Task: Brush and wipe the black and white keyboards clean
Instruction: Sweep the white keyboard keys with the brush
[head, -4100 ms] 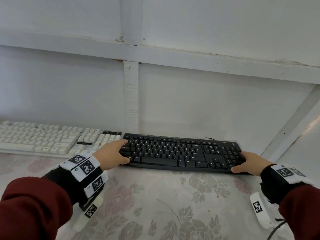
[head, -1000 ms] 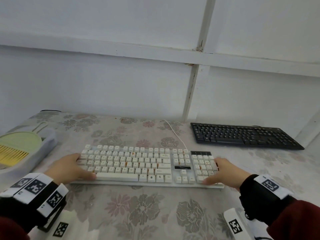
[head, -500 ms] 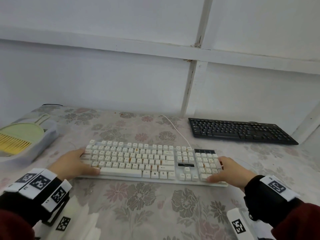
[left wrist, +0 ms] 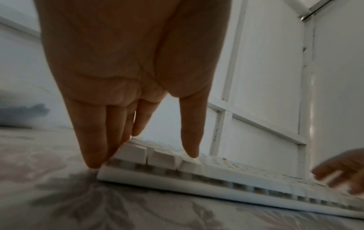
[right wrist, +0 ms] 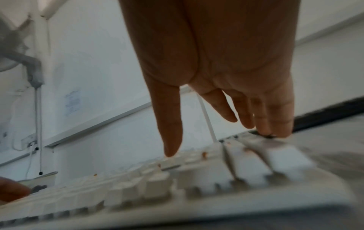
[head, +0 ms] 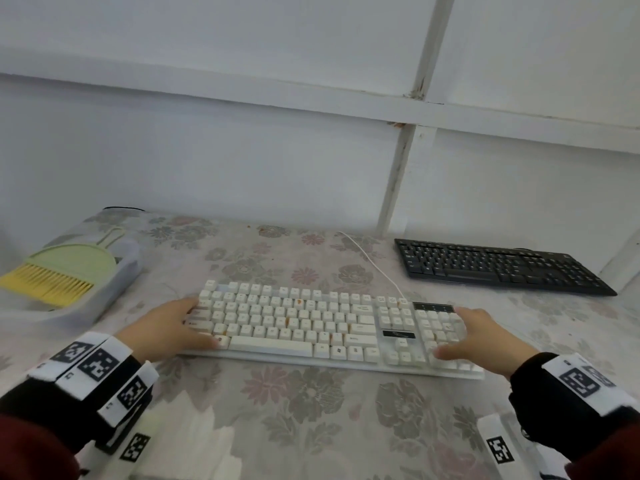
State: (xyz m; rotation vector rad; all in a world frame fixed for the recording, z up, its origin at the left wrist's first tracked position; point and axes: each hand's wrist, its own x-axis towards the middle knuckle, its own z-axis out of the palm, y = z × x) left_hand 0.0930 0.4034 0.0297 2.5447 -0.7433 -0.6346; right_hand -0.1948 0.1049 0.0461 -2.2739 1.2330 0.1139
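The white keyboard (head: 294,323) lies flat on the flowered tablecloth, with orange specks (head: 286,320) on some keys. My left hand (head: 197,323) is at its left end: straight fingers (left wrist: 92,147) touch the side edge and the thumb (left wrist: 191,132) reaches over the keys. At the number-pad end my right hand (head: 448,332) has straight fingers (right wrist: 275,121) on the far corner and its thumb (right wrist: 171,132) just above the keys. The black keyboard (head: 498,268) sits apart at the back right, near the wall. A green brush with yellow bristles (head: 65,268) lies at the left.
The brush rests in a translucent tub (head: 114,299) on the table's left side. The white keyboard's cable (head: 367,258) runs back toward the wall. White panelled walls close the table at the back and right. Flowered cloth (head: 311,410) shows in front of the keyboard.
About four seconds ago both hands gripped the ends of the black keyboard by the wall. Over the last second they stay at the white keyboard's ends, which sits slightly further right.
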